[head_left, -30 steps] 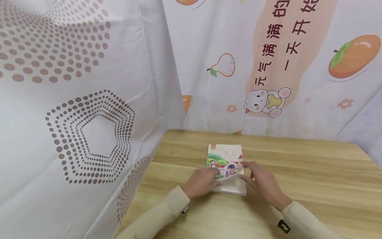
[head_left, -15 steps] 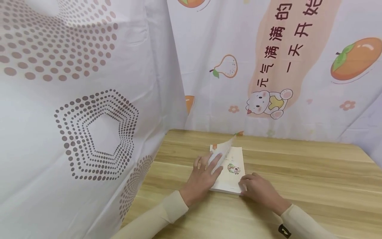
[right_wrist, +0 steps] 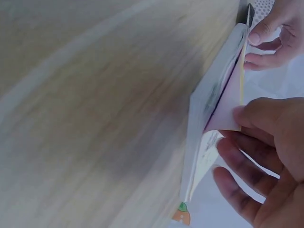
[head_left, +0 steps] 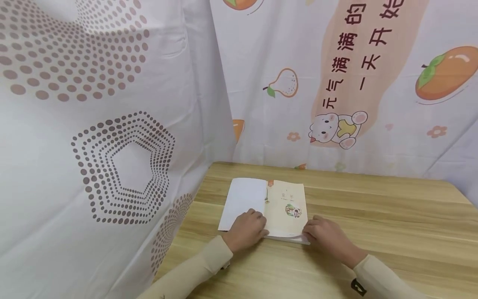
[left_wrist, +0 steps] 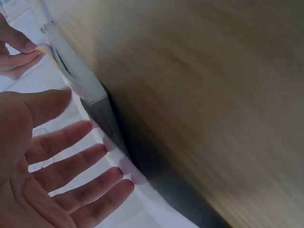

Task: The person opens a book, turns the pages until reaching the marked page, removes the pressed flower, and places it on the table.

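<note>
An open paperback book lies on the wooden table. Its white inside cover is folded out to the left, and the cream title page with a small round picture faces up. My left hand rests at the lower end of the fold. In the left wrist view its fingers are extended against the cover. My right hand is at the lower right corner. The right wrist view shows its thumb and forefinger pinching the corner of a lifted page, with the other fingers loose.
The wooden table extends to the right and in front of the book. A dotted white curtain hangs along the left side. Behind the table hangs another curtain, printed with fruit and writing.
The illustrated cover has been turned over to the left and now lies flat. My left hand has moved down to the fold. The right hand has taken the lower right corner of the page.
</note>
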Demonstrator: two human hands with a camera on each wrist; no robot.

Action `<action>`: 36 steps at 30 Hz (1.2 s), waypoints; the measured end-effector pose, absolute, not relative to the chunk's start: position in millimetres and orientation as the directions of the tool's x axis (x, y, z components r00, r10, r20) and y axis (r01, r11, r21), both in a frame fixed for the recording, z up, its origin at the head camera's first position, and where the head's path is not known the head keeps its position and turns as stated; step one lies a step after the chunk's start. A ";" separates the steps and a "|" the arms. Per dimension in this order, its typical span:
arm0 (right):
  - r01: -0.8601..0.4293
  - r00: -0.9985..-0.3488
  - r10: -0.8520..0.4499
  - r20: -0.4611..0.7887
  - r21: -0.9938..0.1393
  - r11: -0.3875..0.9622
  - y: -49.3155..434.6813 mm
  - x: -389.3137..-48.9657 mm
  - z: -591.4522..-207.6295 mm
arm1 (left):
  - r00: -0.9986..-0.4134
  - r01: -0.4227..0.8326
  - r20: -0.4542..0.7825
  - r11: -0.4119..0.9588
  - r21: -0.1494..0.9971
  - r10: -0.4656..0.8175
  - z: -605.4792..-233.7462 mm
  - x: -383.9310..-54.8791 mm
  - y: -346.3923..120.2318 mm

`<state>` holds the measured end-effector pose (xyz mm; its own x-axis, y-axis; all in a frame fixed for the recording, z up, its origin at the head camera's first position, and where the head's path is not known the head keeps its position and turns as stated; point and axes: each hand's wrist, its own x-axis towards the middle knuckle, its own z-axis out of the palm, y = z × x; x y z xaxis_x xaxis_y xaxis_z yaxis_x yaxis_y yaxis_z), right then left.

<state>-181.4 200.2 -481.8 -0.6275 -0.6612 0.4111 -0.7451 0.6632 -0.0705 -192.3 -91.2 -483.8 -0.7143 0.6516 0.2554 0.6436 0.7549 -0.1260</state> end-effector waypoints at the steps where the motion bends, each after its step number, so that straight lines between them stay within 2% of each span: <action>1: -0.745 -0.627 -0.660 0.413 -0.069 0.664 200.3 -181.6 -482.7 | -0.721 0.641 0.249 0.759 -0.116 0.646 -485.1 -193.0 -90.3; 7: -0.714 -0.661 -0.615 0.430 -0.107 0.692 197.6 -181.1 -483.7 | -0.714 0.638 0.248 0.755 -0.153 0.654 -486.1 -194.8 -83.4; 14: -0.575 -0.809 -0.463 0.362 -0.327 0.750 193.8 -180.6 -473.7 | -0.693 0.644 0.275 0.743 -0.179 0.667 -485.2 -198.1 -84.5; 20: -0.549 -0.820 -0.372 0.434 -0.420 0.723 194.9 -182.2 -467.5 | -0.735 0.636 0.252 0.769 -0.068 0.630 -481.6 -201.7 -86.1; 24: -0.509 -0.850 -0.339 0.403 -0.462 0.726 196.0 -182.0 -466.9 | -0.746 0.598 0.321 0.799 -0.064 0.583 -479.5 -200.4 -87.8; 27: -0.476 -0.877 -0.363 0.313 -0.479 0.738 196.0 -181.3 -469.7 | -0.718 0.570 0.409 0.813 -0.121 0.564 -479.1 -199.4 -89.3; 31: -0.492 -0.871 -0.433 0.234 -0.432 0.756 195.5 -180.2 -477.9 | -0.649 0.577 0.489 0.796 -0.181 0.582 -478.6 -199.4 -89.4; 34: -0.549 -0.836 -0.493 0.243 -0.359 0.755 194.9 -178.9 -483.7 | -0.624 0.606 0.489 0.773 -0.189 0.609 -478.9 -199.1 -89.4; 36: -0.580 -0.814 -0.521 0.259 -0.310 0.753 194.6 -178.1 -486.3 | -0.631 0.623 0.458 0.761 -0.182 0.626 -479.9 -198.6 -89.8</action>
<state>-178.1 194.6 -486.3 -0.8136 -0.5206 0.2588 -0.5804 0.7531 -0.3098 -198.6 -89.8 -479.9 -0.6310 0.6262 0.4580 0.6229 0.7608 -0.1822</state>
